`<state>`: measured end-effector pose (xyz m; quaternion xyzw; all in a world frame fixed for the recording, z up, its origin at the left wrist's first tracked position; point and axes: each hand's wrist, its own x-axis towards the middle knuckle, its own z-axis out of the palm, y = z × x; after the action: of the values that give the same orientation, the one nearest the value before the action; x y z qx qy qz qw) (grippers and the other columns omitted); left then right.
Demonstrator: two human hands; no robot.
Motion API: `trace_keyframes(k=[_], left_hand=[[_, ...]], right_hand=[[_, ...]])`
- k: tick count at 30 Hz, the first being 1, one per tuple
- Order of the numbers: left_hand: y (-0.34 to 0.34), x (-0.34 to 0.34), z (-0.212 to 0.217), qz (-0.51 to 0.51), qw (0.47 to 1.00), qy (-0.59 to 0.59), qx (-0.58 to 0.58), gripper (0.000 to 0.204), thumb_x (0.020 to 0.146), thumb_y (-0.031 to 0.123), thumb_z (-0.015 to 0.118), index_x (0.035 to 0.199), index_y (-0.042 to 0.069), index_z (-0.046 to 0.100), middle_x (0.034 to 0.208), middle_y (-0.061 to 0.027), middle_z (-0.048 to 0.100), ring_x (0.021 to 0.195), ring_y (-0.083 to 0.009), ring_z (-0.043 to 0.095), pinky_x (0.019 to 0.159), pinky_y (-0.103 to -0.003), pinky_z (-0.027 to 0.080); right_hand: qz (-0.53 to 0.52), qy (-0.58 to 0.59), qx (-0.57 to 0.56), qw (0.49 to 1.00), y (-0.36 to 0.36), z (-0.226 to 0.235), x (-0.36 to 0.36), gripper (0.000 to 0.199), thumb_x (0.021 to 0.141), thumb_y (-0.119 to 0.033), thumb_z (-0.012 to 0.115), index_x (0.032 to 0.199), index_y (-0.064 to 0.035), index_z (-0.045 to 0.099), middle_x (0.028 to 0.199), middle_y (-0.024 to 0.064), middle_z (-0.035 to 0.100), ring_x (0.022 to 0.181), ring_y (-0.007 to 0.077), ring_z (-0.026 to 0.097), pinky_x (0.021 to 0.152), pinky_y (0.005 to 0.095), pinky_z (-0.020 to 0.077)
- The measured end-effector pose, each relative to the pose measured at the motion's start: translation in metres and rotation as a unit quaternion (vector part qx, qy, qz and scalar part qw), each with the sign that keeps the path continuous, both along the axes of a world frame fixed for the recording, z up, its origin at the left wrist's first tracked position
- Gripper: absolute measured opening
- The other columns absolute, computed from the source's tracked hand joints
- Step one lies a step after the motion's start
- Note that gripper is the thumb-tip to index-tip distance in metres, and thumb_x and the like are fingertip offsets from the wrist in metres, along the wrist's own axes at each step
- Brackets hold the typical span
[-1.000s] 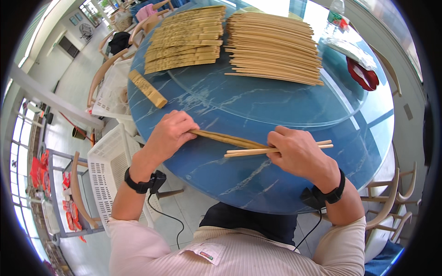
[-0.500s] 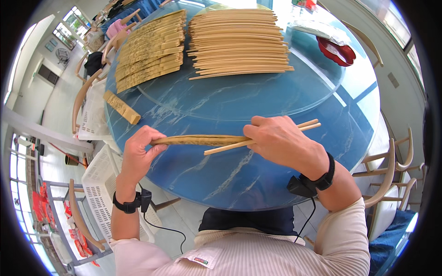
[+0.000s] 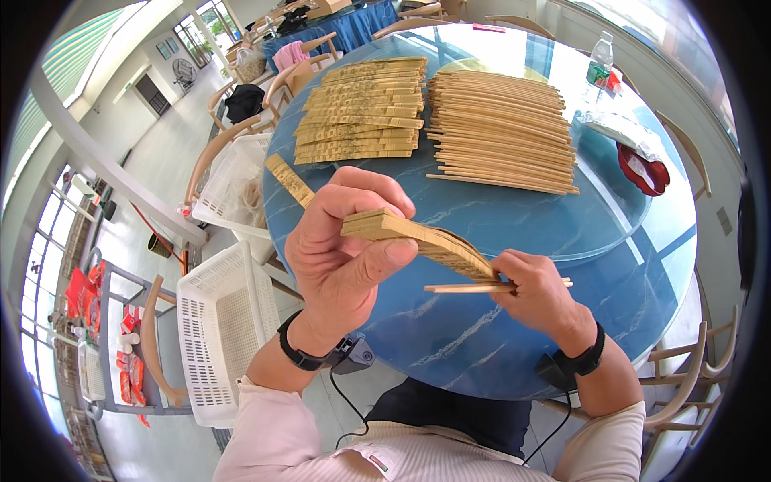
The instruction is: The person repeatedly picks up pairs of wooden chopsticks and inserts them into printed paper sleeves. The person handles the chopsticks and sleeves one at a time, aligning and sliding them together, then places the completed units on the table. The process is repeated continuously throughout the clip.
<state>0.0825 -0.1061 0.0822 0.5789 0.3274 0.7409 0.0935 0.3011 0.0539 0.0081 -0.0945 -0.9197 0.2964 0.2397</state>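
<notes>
A stack of tan paper chopstick sleeves [image 3: 438, 243] stretches between my two hands above the near side of the table. My left hand [image 3: 333, 249], raised, pinches the stack's left end between thumb and fingers, and the stack bows down to the right. At its other end, my right hand [image 3: 534, 293] is closed on the sleeves and on a pair of wooden chopsticks [image 3: 458, 288], which lie crosswise under its fingers. Beyond my hands lie overlapping rows of printed sleeves [image 3: 361, 112] and, to their right, a broad pile of bare chopsticks [image 3: 502, 132].
Another bundle of sleeves [image 3: 289, 180] lies at the left edge of the round blue table [image 3: 450, 353]. On the right are a red dish [image 3: 642, 170] and a clear bottle [image 3: 600, 60]. White plastic baskets [image 3: 229, 321] stand left of the table; wooden chairs [image 3: 683, 377] surround it.
My left hand has risen and moved right, lifting and tilting its end of the sleeves, so the stack's end edges show. The view has shifted, with the table lower and further right.
</notes>
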Motion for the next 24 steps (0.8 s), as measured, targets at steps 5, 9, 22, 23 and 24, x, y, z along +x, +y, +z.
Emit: trace_keyframes(k=[5,9,22,23,24], left_hand=[[0.000,0.020,0.020,-0.030,0.997,0.058,-0.040,0.030,0.096,0.004,0.081,0.118,0.002,0.062,0.117,-0.0202,0.072,0.102,-0.0214,0.072,0.085,-0.033,0.059],[0.012,0.029,0.016,-0.018,0.997,0.039,-0.060,0.031,0.096,0.001,0.080,0.121,0.000,0.061,0.116,-0.0197,0.073,0.103,-0.0207,0.072,0.086,-0.032,0.060],[-0.031,-0.068,-0.038,0.173,0.956,-0.110,-0.208,0.039,0.095,0.006,0.083,0.130,0.001,0.067,0.107,-0.0104,0.077,0.093,-0.0147,0.073,0.070,-0.028,0.057],[-0.036,-0.075,-0.052,0.175,0.948,-0.109,-0.244,0.039,0.094,0.006,0.083,0.130,0.001,0.067,0.106,-0.0097,0.076,0.091,-0.0139,0.072,0.067,-0.027,0.056],[-0.040,-0.079,-0.066,0.177,0.938,-0.107,-0.279,0.039,0.094,0.005,0.083,0.129,0.001,0.067,0.105,-0.0090,0.076,0.090,-0.0130,0.071,0.064,-0.027,0.055]], right_hand=[[0.033,0.023,-0.004,0.999,-0.009,-0.007,-0.004,0.018,0.082,-0.002,0.075,0.095,-0.0043,0.063,0.088,0.0126,0.064,0.078,0.0400,0.065,0.067,0.0462,0.0557],[0.057,-0.012,0.023,0.998,-0.002,-0.012,-0.001,0.013,0.086,-0.006,0.075,0.093,-0.0048,0.064,0.088,0.0120,0.065,0.078,0.0396,0.066,0.067,0.0473,0.0565],[0.017,-0.103,-0.187,0.977,0.009,0.029,0.009,0.011,0.095,-0.009,0.073,0.103,-0.0003,0.072,0.085,0.0199,0.070,0.073,0.0373,0.067,0.068,0.0443,0.0535],[-0.015,-0.152,-0.231,0.961,0.006,0.037,0.009,0.018,0.096,-0.010,0.073,0.110,0.0010,0.073,0.087,0.0207,0.072,0.073,0.0357,0.069,0.069,0.0426,0.0542],[-0.012,-0.170,-0.231,0.958,0.005,0.032,0.008,0.019,0.096,-0.011,0.073,0.110,0.0016,0.073,0.087,0.0208,0.072,0.074,0.0357,0.069,0.070,0.0429,0.0544]])
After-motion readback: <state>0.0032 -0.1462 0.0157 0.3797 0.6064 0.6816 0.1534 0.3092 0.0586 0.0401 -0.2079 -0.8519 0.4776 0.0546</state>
